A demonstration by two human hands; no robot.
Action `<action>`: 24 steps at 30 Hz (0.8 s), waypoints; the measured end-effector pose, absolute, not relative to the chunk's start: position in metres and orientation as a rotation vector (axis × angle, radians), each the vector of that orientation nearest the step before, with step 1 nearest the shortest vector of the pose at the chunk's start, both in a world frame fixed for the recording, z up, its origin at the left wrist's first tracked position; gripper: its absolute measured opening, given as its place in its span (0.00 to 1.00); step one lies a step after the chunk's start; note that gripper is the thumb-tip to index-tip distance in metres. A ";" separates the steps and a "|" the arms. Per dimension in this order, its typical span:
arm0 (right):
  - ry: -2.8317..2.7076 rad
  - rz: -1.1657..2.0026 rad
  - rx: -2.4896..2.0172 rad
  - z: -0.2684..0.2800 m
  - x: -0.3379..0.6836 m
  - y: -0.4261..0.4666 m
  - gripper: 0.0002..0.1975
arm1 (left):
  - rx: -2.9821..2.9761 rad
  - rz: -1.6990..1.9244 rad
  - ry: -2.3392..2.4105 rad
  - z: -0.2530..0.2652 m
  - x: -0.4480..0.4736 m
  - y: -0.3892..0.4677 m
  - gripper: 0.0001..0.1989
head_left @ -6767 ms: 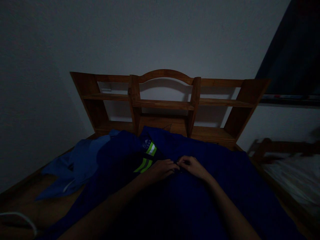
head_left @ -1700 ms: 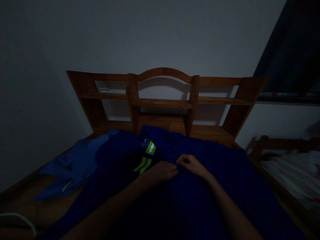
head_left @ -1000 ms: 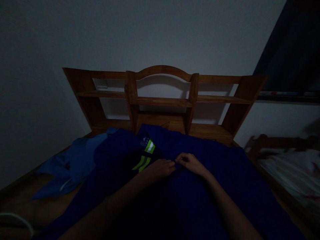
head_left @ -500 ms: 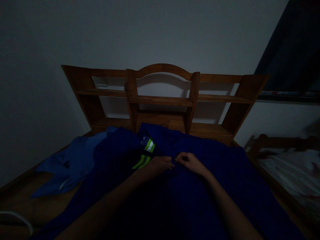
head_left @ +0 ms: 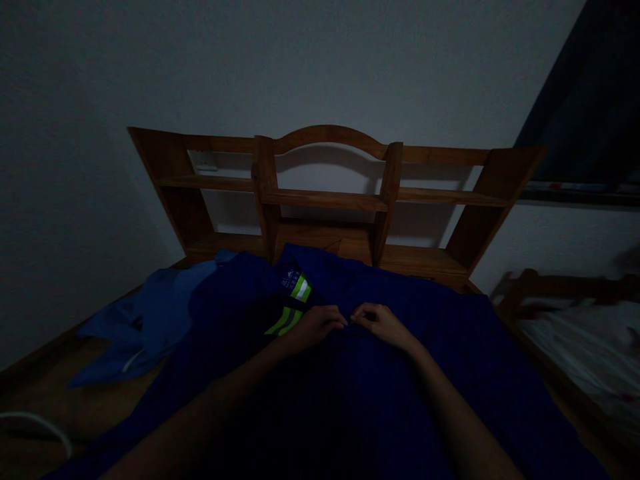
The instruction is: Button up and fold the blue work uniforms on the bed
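Observation:
A dark blue work jacket point(head_left: 420, 373) lies spread out before me, with green and silver reflective strips point(head_left: 301, 288) and a printed label inside its collar. My left hand point(head_left: 320, 323) is closed in a pinch on the jacket's front, just below the strips. Close by on the right, my right hand point(head_left: 377, 323) pinches the same front area, thumb and fingertips together. A small gap separates the two sets of fingertips. Whatever detail lies between them is too dark to make out.
Behind the jacket stands a wooden headboard point(head_left: 325, 199) with open shelves, against a pale wall. A lighter blue garment point(head_left: 160, 310) lies at the left. A white cord point(head_left: 43, 421) curves at the lower left. White bedding point(head_left: 590, 340) is at the right.
My left hand has shifted slightly up, its fingers a little straighter. My right hand stays almost in place, and the view has moved slightly.

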State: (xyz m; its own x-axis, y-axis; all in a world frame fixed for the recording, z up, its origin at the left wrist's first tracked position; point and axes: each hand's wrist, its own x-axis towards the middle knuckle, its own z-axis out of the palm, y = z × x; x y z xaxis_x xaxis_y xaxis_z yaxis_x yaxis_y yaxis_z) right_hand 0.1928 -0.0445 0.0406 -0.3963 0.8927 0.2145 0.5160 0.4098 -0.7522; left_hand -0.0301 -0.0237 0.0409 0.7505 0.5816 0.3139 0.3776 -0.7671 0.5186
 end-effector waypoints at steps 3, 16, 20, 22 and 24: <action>-2.054 0.800 -1.195 0.040 0.193 -0.045 0.12 | 2.506 0.674 0.770 0.040 -0.028 -0.026 0.12; -2.050 0.809 -1.216 0.053 0.191 -0.064 0.16 | 2.591 0.764 0.818 0.032 -0.020 -0.028 0.12; -2.097 0.525 -1.324 0.045 0.214 -0.099 0.21 | 2.651 0.767 0.834 0.030 -0.021 -0.029 0.14; -2.093 0.418 -1.411 0.035 0.231 -0.120 0.24 | 2.699 0.746 0.843 0.031 -0.022 -0.031 0.16; -2.042 0.346 -1.493 0.026 0.247 -0.139 0.27 | 2.778 0.711 0.817 0.031 -0.023 -0.034 0.17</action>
State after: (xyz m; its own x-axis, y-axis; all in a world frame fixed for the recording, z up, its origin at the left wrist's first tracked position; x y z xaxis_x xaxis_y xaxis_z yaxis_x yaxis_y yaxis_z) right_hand 0.2467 -0.1387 0.0256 -0.2054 0.9320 0.2988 0.7818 0.3399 -0.5227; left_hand -0.0234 -0.0344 0.0312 0.7379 0.5453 0.3977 0.4695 -0.8381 0.2778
